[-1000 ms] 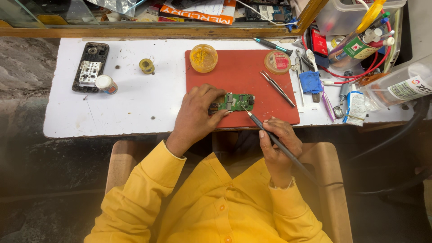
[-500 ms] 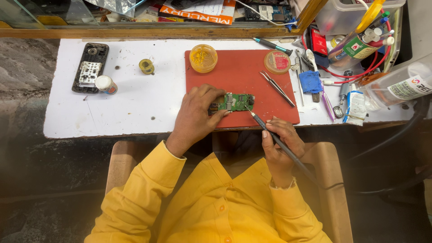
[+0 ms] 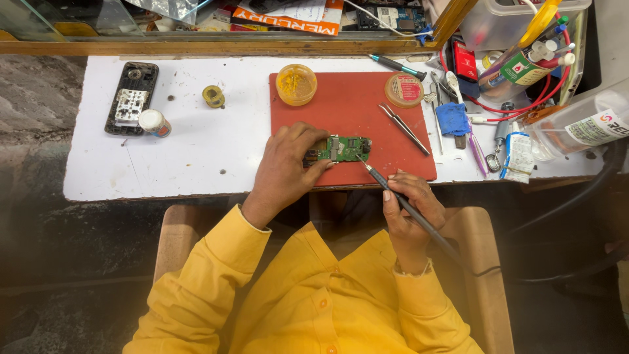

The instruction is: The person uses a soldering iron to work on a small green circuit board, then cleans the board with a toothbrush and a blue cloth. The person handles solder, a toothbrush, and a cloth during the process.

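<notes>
Left hand (image 3: 285, 167) palm down, fingers curled and pinching, forearm angled inward. Right hand (image 3: 409, 213) closed in a pen grip, wrist bent, held lower near the body.

Board (image 3: 346, 148): green, with silver parts. Mat (image 3: 354, 111): red. Table (image 3: 196, 151): white, marked with dark specks. Sleeves (image 3: 196, 288): yellow. Iron (image 3: 409, 211): dark grey handle. Tub (image 3: 296, 84): yellow. Tin (image 3: 404, 89): tan rim, red lid. Cloth (image 3: 452, 118): blue. Phone (image 3: 131, 98): black frame, white inside. Tweezers (image 3: 406, 129): silver.
</notes>
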